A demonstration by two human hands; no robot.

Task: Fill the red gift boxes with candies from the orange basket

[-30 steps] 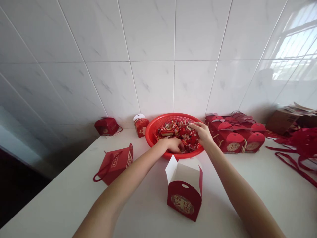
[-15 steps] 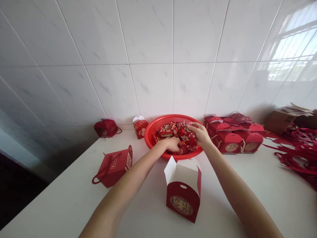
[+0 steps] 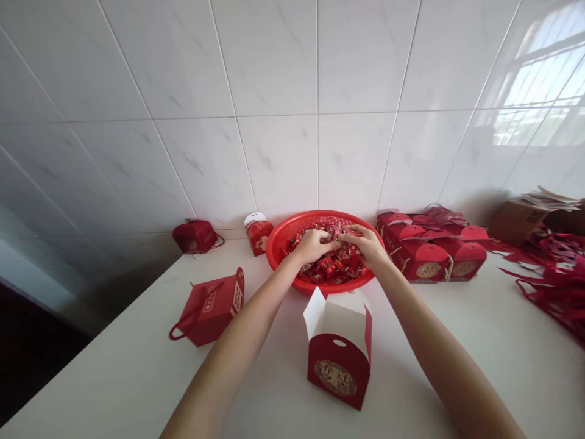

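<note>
Over a red plastic basket point(image 3: 276, 249) my two hands meet, fingertips nearly touching. The basket holds many wrapped candies point(image 3: 329, 268) in shiny red wrappers. Between my fingertips is a small pinkish-red wrapped candy point(image 3: 336, 232), partly covered by them. My left hand point(image 3: 314, 246) closes on it from the left, and my right hand point(image 3: 367, 245) pinches it from the right. In front of the basket stands a red gift box point(image 3: 339, 372) with its top flaps up and a white inside.
A red box with a cord handle point(image 3: 208, 310) lies to the left. Two smaller boxes, one dark red point(image 3: 195, 236) and one patterned point(image 3: 258, 235), stand near the wall. Several closed red boxes point(image 3: 427, 262) sit right of the basket, beside red ribbons point(image 3: 555, 286) and a cardboard box point(image 3: 518, 221).
My left hand has lifted from the candies at the basket's front and moved back to meet my right hand. My right hand has barely moved. The open gift box is unmoved.
</note>
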